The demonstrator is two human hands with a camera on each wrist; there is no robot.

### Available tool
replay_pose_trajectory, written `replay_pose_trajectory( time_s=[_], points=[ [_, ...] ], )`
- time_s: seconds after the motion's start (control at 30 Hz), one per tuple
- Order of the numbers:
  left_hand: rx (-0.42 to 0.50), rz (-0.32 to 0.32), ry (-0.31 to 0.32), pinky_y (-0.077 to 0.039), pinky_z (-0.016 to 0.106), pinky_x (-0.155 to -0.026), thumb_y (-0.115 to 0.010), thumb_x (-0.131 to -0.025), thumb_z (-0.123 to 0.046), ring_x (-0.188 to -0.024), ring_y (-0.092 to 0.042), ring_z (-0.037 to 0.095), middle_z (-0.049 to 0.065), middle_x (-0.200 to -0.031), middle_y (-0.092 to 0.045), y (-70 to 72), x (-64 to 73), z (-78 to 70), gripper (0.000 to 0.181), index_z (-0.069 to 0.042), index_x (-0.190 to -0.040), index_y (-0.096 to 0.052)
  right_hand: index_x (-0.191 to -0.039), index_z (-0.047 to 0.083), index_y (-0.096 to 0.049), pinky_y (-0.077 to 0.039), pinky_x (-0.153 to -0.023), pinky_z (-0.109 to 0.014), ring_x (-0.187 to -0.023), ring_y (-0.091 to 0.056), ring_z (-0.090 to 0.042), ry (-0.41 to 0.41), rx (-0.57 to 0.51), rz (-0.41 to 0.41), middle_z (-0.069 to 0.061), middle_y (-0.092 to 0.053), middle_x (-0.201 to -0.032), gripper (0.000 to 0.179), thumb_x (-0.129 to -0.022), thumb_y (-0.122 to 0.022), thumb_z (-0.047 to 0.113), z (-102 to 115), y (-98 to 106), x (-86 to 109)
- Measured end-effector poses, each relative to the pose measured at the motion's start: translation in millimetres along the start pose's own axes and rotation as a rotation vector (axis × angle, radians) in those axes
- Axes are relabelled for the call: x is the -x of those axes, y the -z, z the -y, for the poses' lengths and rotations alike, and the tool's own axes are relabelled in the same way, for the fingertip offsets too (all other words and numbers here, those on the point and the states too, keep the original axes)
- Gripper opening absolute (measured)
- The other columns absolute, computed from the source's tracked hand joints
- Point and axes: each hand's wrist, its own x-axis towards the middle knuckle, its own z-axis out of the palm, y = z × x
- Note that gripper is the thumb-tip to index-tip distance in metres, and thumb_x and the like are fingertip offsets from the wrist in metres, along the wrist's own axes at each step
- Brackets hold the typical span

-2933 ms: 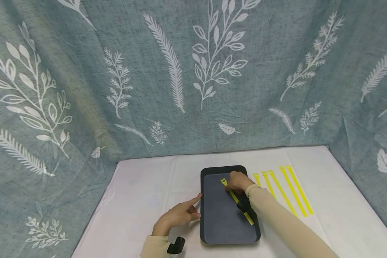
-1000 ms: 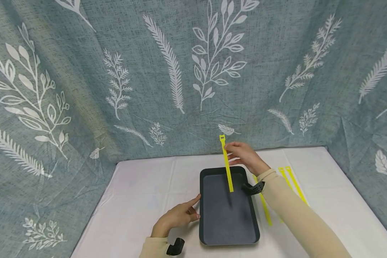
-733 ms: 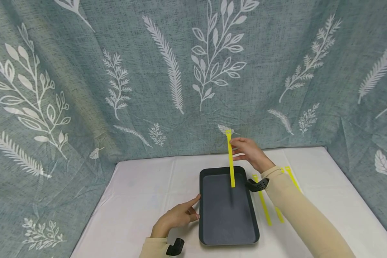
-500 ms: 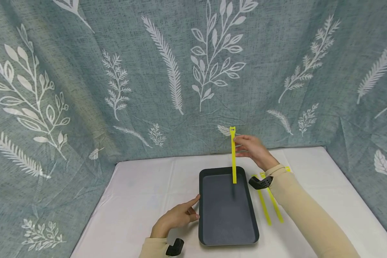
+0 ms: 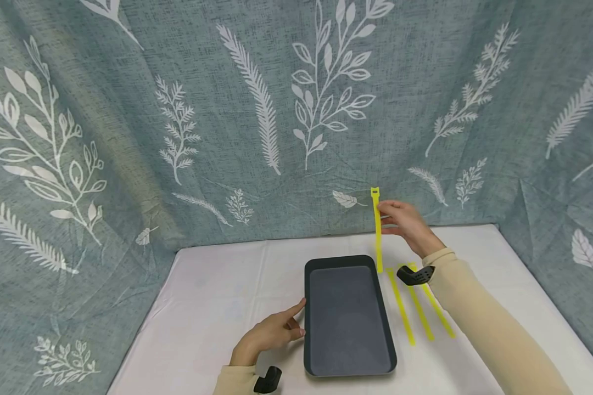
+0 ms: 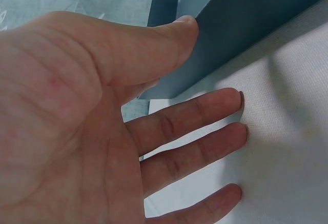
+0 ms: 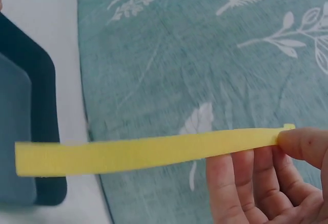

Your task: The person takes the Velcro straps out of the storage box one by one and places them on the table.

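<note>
My right hand [image 5: 409, 224] pinches a yellow hook-and-loop cable tie [image 5: 378, 241] near its slotted head, between thumb and fingertips. The tie hangs nearly upright, its lower end beside the far right corner of the dark grey tray [image 5: 346, 321]. In the right wrist view the tie [image 7: 128, 155] stretches away from the fingers [image 7: 223, 183], its tail overlapping the tray's corner. My left hand [image 5: 268, 336] touches the tray's left side with index finger and thumb. Seen from the left wrist, the thumb lies against the tray wall [image 6: 256, 24] and the other fingers spread over the cloth.
More yellow cable ties [image 5: 402, 310] lie slanted on the white cloth [image 5: 217, 307] right of the tray, partly behind the right wrist's black band [image 5: 415, 275]. A blue-green curtain with white leaf patterns [image 5: 257, 137] stands behind the table.
One cable tie, lying in the tray under my right hand at first, has been lifted upright and carried right, out past the tray's right edge. My left hand stays at the tray's side.
</note>
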Motion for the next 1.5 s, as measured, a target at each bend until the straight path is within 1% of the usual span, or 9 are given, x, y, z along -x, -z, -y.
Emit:
replay_pose_trajectory(
  time_s=[0.13,0.33,0.53,0.9,1.03,1.13,1.3,1.43,1.5],
  points=[
    [-0.002,-0.002,0.000,-0.051,0.045,-0.082,-0.070,-0.097,-0.026,-0.090,-0.063,0.018,0.005,-0.104,-0.069,-0.6,0.3,-0.8,0.072,-0.017,-0.159,-0.035,-0.151,0.001,-0.042,-0.056,-0.085,-0.029,-0.097,-0.060,-0.011,-0.002,0.029,-0.001,-0.001,-0.054,-0.116,0.060,-0.107,-0.050,0.040,0,13,3.4],
    [0.003,0.001,0.000,-0.050,0.045,-0.081,-0.068,-0.098,-0.026,-0.092,-0.063,0.019,0.006,-0.107,-0.070,-1.5,0.5,-0.2,0.071,-0.017,-0.160,-0.034,-0.152,0.005,-0.041,-0.054,-0.084,-0.026,-0.104,-0.058,-0.015,0.003,0.072,-0.030,0.001,-0.054,-0.118,0.060,-0.106,-0.051,0.042,0,36,9.1],
    [0.003,0.002,0.010,-0.049,0.044,-0.080,-0.069,-0.097,-0.025,-0.090,-0.062,0.017,0.005,-0.106,-0.069,-3.3,0.3,0.3,0.072,-0.017,-0.160,-0.034,-0.153,0.006,-0.041,-0.054,-0.083,-0.025,-0.098,-0.057,-0.010,-0.004,0.117,-0.051,0.002,-0.055,-0.121,0.062,-0.105,-0.052,0.043,-3,59,15.9],
    [0.015,0.008,0.003,-0.050,0.044,-0.079,-0.069,-0.097,-0.024,-0.091,-0.063,0.019,0.006,-0.107,-0.069,-3.2,0.9,0.7,0.071,-0.016,-0.160,-0.034,-0.156,0.003,-0.034,-0.054,-0.080,-0.023,-0.093,-0.058,-0.004,-0.030,0.181,-0.078,0.016,-0.056,-0.106,0.069,-0.105,-0.050,0.047,-14,102,28.6],
    [-0.001,0.003,-0.002,-0.050,0.044,-0.080,-0.069,-0.097,-0.025,-0.092,-0.063,0.019,0.006,-0.106,-0.070,-2.9,1.3,0.9,0.071,-0.016,-0.159,-0.035,-0.156,0.001,-0.033,-0.053,-0.079,-0.024,-0.090,-0.056,-0.003,-0.030,0.210,-0.088,0.017,-0.055,-0.105,0.071,-0.105,-0.049,0.048,-23,119,34.2],
    [-0.008,-0.004,-0.005,-0.050,0.044,-0.080,-0.069,-0.097,-0.025,-0.092,-0.063,0.019,0.006,-0.106,-0.070,-3.0,1.1,1.6,0.071,-0.016,-0.159,-0.035,-0.154,-0.001,-0.034,-0.053,-0.079,-0.024,-0.091,-0.056,-0.004,-0.038,0.245,-0.105,0.015,-0.055,-0.107,0.071,-0.105,-0.048,0.048,-31,130,36.5],
    [-0.001,0.001,-0.004,-0.051,0.044,-0.080,-0.069,-0.097,-0.025,-0.092,-0.063,0.019,0.006,-0.106,-0.070,-4.2,0.2,1.6,0.072,-0.017,-0.159,-0.035,-0.156,-0.003,-0.031,-0.054,-0.080,-0.025,-0.090,-0.055,-0.001,-0.107,0.287,-0.122,0.012,-0.053,-0.111,0.073,-0.106,-0.046,0.047,-49,149,43.0],
    [-0.001,0.005,-0.001,-0.051,0.044,-0.080,-0.069,-0.097,-0.025,-0.092,-0.064,0.019,0.006,-0.107,-0.070,-4.9,-0.4,2.3,0.072,-0.017,-0.160,-0.034,-0.157,-0.004,-0.030,-0.056,-0.081,-0.025,-0.088,-0.057,0.002,-0.155,0.324,-0.125,0.001,-0.056,-0.123,0.073,-0.107,-0.044,0.047,-63,161,48.6],
    [-0.002,0.004,0.005,-0.051,0.044,-0.080,-0.069,-0.097,-0.025,-0.093,-0.064,0.019,0.006,-0.107,-0.070,-4.9,-0.5,2.6,0.072,-0.018,-0.160,-0.034,-0.157,-0.003,-0.031,-0.057,-0.081,-0.026,-0.086,-0.059,0.004,-0.170,0.333,-0.127,0.000,-0.058,-0.125,0.073,-0.106,-0.045,0.048,-69,165,50.4]
  ],
)
